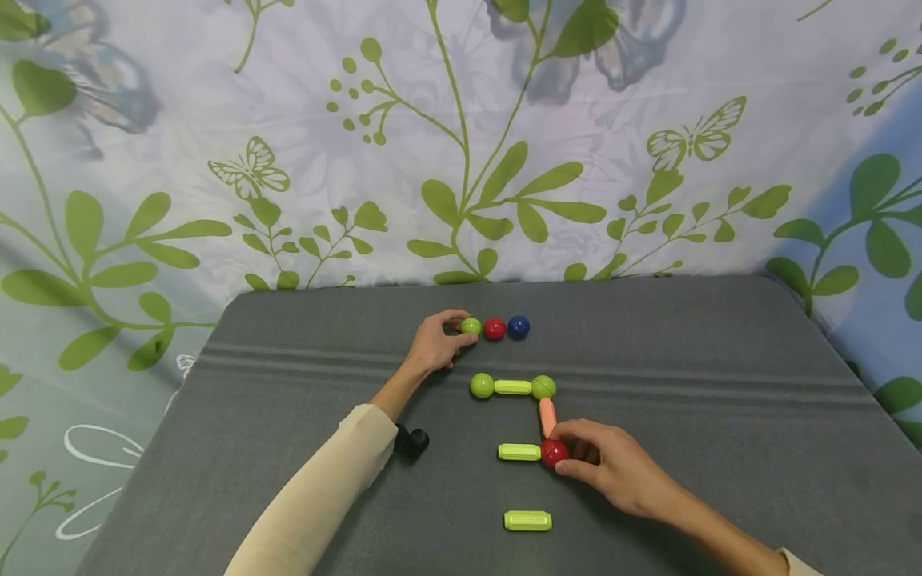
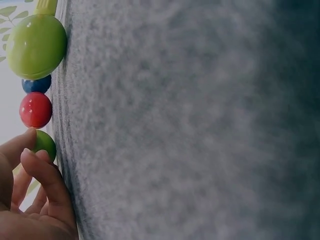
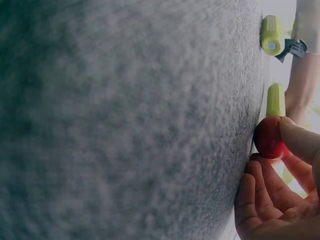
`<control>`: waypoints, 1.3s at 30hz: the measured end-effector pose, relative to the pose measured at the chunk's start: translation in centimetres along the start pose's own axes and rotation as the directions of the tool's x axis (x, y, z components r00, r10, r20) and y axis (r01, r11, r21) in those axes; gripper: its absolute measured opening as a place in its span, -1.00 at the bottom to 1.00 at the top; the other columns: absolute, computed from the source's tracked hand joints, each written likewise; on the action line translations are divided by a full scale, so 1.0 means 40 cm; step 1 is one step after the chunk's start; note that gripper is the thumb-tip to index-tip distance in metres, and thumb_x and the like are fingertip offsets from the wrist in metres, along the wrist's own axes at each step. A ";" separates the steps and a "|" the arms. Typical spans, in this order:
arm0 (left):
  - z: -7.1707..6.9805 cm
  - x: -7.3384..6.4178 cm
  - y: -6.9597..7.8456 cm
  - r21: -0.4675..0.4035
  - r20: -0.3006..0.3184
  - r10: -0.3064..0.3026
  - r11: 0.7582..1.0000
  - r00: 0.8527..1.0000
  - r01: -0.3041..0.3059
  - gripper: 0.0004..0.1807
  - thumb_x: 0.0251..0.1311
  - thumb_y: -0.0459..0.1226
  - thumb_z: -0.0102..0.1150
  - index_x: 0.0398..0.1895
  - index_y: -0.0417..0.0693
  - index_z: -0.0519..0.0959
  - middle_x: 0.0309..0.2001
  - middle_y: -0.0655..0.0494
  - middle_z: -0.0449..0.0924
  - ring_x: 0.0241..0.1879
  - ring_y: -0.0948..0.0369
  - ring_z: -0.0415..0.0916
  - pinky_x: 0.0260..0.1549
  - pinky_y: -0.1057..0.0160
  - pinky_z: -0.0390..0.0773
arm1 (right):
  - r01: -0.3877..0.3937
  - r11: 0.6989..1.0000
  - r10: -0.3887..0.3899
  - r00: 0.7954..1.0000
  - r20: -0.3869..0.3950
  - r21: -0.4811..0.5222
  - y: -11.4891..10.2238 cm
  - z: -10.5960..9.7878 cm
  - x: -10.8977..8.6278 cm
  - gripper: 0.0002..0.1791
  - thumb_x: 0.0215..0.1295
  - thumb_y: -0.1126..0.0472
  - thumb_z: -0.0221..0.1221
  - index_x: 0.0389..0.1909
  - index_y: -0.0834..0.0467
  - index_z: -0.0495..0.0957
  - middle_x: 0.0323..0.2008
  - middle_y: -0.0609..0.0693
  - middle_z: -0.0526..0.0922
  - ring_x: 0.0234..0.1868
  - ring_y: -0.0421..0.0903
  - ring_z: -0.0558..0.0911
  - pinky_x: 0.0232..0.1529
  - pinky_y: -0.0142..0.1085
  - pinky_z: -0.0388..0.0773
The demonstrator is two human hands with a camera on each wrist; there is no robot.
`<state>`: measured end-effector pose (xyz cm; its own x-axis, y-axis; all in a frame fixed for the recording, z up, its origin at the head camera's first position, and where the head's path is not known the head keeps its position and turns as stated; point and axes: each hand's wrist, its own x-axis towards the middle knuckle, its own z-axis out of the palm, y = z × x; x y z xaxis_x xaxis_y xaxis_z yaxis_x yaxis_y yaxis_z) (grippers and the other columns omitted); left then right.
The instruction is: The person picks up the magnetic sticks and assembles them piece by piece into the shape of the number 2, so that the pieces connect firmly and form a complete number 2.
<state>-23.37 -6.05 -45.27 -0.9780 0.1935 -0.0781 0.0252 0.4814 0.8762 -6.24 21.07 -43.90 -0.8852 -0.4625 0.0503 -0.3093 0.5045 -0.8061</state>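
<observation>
At the back of the table my left hand (image 1: 434,344) pinches a green ball (image 1: 471,326) between thumb and fingers. A red ball (image 1: 495,329) and a blue ball (image 1: 519,327) sit in a row to its right. My right hand (image 1: 623,468) holds another red ball (image 1: 554,453) between thumb and fingers. From that ball a yellow-green rod (image 1: 519,452) reaches left and a salmon rod (image 1: 548,418) runs back to a green ball (image 1: 543,387). A second yellow-green rod (image 1: 513,387) links this to a further green ball (image 1: 482,386) on the left.
A loose yellow-green rod (image 1: 528,521) lies nearer the front on the grey cloth table (image 1: 288,400). A black wrist device (image 1: 412,442) shows beside the left sleeve (image 1: 324,488). Behind the table hangs a leaf-patterned cloth (image 1: 302,120).
</observation>
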 end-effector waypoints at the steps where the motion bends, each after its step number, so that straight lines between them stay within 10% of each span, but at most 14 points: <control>1: 0.000 -0.001 -0.001 -0.001 0.001 0.000 1.000 1.000 0.000 -0.55 0.23 -0.25 0.37 0.19 -0.03 0.56 -0.01 -0.05 0.54 -0.51 0.18 0.53 -0.69 0.27 0.52 | 0.001 1.000 -0.001 1.000 -0.001 0.000 0.000 0.001 0.000 -0.76 0.25 0.11 0.35 -0.08 -0.05 0.60 -0.33 -0.23 0.58 -0.40 -0.27 0.54 -0.41 -0.35 0.49; 18: -0.014 -0.055 0.001 -0.099 -0.013 0.035 0.994 0.999 -0.036 -0.55 0.24 -0.21 0.36 0.18 -0.07 0.54 0.03 -0.06 0.55 -0.48 0.12 0.57 -0.65 0.24 0.53 | 0.012 1.000 -0.012 1.000 -0.006 -0.012 0.003 0.005 -0.001 -0.75 0.24 0.11 0.35 -0.08 -0.05 0.59 -0.33 -0.24 0.57 -0.40 -0.27 0.53 -0.42 -0.36 0.49; 25: -0.009 -0.120 0.015 -0.141 -0.065 0.084 0.986 0.994 -0.092 -0.59 0.25 -0.19 0.34 0.13 -0.08 0.54 -0.07 0.00 0.60 -0.50 -0.02 0.56 -0.66 0.24 0.48 | 0.024 1.000 -0.024 1.000 -0.018 -0.020 0.003 0.006 0.001 -0.76 0.24 0.11 0.36 -0.09 -0.06 0.60 -0.34 -0.25 0.57 -0.40 -0.28 0.53 -0.42 -0.36 0.49; 39: -0.002 -0.283 0.037 -0.181 0.027 0.116 0.977 0.993 -0.110 -0.64 0.28 -0.14 0.31 0.06 -0.09 0.54 -0.11 0.01 0.59 -0.58 -0.05 0.51 -0.66 0.28 0.44 | 0.029 0.999 -0.030 0.999 -0.020 -0.029 -0.001 0.006 0.001 -0.76 0.24 0.12 0.35 -0.09 -0.06 0.60 -0.34 -0.26 0.57 -0.41 -0.28 0.52 -0.43 -0.36 0.48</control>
<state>-12.29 -7.60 -43.05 -0.9624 0.2714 0.0114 0.0944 0.2949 0.9508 -6.19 20.86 -44.01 -0.8824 -0.4625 0.0863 -0.3452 0.5118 -0.7867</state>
